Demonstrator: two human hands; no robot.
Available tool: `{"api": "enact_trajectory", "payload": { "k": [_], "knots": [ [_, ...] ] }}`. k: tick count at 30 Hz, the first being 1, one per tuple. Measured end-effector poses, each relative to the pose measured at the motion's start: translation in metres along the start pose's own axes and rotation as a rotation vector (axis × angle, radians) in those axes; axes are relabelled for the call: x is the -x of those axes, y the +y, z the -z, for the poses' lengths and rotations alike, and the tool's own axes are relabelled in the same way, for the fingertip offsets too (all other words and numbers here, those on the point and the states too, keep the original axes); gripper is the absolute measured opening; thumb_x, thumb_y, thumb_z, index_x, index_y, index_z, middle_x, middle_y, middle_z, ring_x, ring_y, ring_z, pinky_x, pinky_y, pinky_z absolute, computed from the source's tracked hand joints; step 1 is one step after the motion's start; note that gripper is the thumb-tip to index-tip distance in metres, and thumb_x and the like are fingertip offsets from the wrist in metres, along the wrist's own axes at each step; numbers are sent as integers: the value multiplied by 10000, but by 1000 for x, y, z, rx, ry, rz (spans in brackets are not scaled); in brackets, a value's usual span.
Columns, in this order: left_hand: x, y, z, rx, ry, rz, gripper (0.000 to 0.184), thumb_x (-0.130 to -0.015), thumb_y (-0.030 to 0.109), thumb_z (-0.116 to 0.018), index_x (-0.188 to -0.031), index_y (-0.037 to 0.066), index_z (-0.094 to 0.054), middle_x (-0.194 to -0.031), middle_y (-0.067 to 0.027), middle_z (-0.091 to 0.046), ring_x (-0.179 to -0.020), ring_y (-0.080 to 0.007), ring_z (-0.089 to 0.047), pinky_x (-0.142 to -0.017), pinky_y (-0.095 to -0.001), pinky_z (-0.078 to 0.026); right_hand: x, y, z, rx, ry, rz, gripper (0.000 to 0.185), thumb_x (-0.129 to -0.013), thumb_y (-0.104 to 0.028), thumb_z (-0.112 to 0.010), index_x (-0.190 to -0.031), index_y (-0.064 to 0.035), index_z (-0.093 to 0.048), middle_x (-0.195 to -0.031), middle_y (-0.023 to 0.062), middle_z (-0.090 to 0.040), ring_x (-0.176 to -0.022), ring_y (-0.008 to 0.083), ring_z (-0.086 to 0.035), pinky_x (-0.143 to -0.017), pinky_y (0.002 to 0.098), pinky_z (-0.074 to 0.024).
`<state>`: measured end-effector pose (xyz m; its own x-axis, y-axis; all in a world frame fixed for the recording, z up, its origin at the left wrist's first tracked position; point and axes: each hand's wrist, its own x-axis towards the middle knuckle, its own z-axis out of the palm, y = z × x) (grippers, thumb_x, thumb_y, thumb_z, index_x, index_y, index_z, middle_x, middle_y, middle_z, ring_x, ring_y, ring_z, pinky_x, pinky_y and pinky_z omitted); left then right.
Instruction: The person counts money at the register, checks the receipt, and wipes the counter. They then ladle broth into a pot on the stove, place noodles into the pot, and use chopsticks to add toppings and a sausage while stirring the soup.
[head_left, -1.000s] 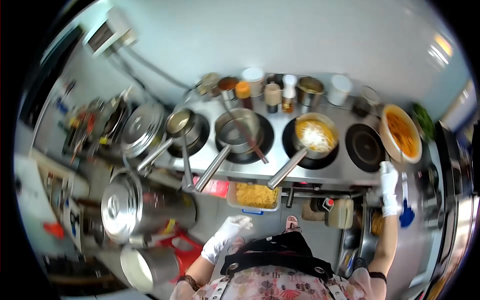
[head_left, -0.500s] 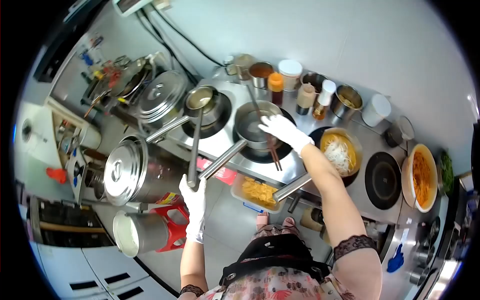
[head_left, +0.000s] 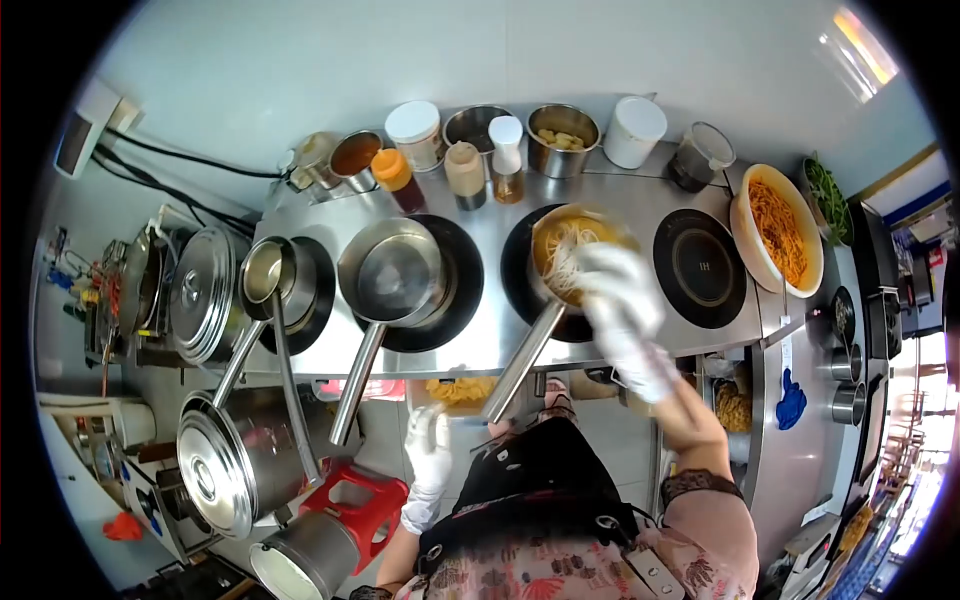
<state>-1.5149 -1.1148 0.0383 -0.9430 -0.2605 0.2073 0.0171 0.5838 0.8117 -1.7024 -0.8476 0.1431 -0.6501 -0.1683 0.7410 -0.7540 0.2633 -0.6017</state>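
Note:
My right hand (head_left: 622, 305), in a white glove, is over the right edge of a saucepan (head_left: 535, 365) of pale noodles (head_left: 566, 250) in yellow-orange broth. Motion smears its fingers, and anything in them cannot be made out. My left hand (head_left: 428, 455), also gloved, hangs in front of the counter by the tub of yellow food (head_left: 458, 390), its fingers loosely bent and apart, holding nothing. A saucepan of clear liquid (head_left: 394, 272) stands on the burner to the left. Farther left, a small pot (head_left: 300, 285) has a long-handled ladle (head_left: 287, 370) resting in it.
Sauce bottles (head_left: 397, 180), metal pots (head_left: 563, 140) and white-lidded tubs (head_left: 635, 132) line the wall. A flat black burner (head_left: 702, 268) and a bowl of orange noodles (head_left: 778, 228) are on the right. A large lidded pot (head_left: 225, 470) and red stool (head_left: 365, 500) stand lower left.
My right hand has moved from the middle saucepan to the noodle pan, and the chopsticks no longer lie across the middle one. My left hand has let go of the ladle handle and moved right.

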Motion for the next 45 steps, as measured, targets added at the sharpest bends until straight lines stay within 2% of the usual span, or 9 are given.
{"api": "enact_trajectory", "payload": {
  "k": [3, 4, 6, 9, 26, 32, 39, 40, 45],
  "knots": [
    [-24, -1, -32, 192, -150, 219, 186, -958, 135, -564, -1062, -5, -629, -967, -95, -631, -903, -177, -589, -842, -294, -461, -6, 24, 90, 295, 203, -273, 145, -901, -22, -551, -985, 8, -666, -1075, 120, -650, -1005, 209, -614, -899, 334, -479],
    [-34, 5, -39, 236, -196, 296, 215, -967, 161, -559, -1077, -10, -629, -966, -81, -633, -904, -152, -583, -846, -281, -457, -6, 43, 109, -18, 344, -440, 173, -908, -13, -539, -1026, 26, -659, -1073, 108, -656, -948, 203, -632, -893, 315, -480],
    [-47, 8, -52, 226, -200, 284, 221, -949, 159, -595, -1085, -11, -633, -995, -78, -653, -906, -138, -596, -837, -254, -464, -15, 81, 137, -40, 389, -541, 172, -902, -2, -560, -1038, 33, -659, -1041, 81, -674, -914, 177, -639, -878, 279, -477],
    [-61, 20, -62, 201, -98, 328, 220, -950, 152, -592, -1089, -13, -633, -1019, -84, -663, -933, -143, -606, -850, -256, -468, -38, 135, 145, 182, 226, -384, 153, -870, 15, -615, -1009, 26, -675, -980, 58, -698, -930, 125, -631, -856, 252, -474],
    [-84, 59, -85, 260, 271, 591, 213, -944, 135, -603, -1061, -42, -629, -981, -73, -659, -924, -133, -600, -868, -262, -465, -106, 305, 74, -192, 5, -623, 109, -854, -102, -675, -891, -2, -697, -782, 36, -671, -728, 115, -597, -723, 274, -489],
    [-95, 62, -100, 169, 223, 554, 156, -937, 110, -605, -989, -32, -644, -938, -73, -661, -870, -126, -589, -824, -267, -465, -101, 308, 74, -114, 15, -531, 103, -854, -82, -668, -899, 6, -697, -798, 43, -687, -736, 117, -609, -719, 262, -492],
    [-97, 52, -102, 59, 165, 451, 129, -919, 90, -617, -974, -19, -658, -895, -76, -662, -822, -135, -589, -783, -274, -471, -123, 180, 175, -7, -72, -614, 114, -837, 25, -632, -938, 27, -684, -904, 52, -691, -847, 111, -628, -809, 241, -478],
    [-98, 50, -103, 59, 167, 452, 129, -919, 90, -617, -974, -19, -658, -895, -76, -662, -822, -135, -589, -783, -274, -471, -115, 174, 189, 26, -105, -471, 113, -838, 20, -625, -933, 23, -686, -910, 54, -689, -862, 125, -632, -820, 245, -475],
    [-107, 53, -107, 94, 136, 457, 139, -922, 94, -616, -975, -23, -666, -882, -75, -657, -813, -132, -580, -780, -271, -469, -107, 146, 217, -400, -252, -892, 150, -826, 45, -600, -941, 9, -691, -921, 70, -687, -883, 132, -627, -840, 256, -475]
  ]
}}
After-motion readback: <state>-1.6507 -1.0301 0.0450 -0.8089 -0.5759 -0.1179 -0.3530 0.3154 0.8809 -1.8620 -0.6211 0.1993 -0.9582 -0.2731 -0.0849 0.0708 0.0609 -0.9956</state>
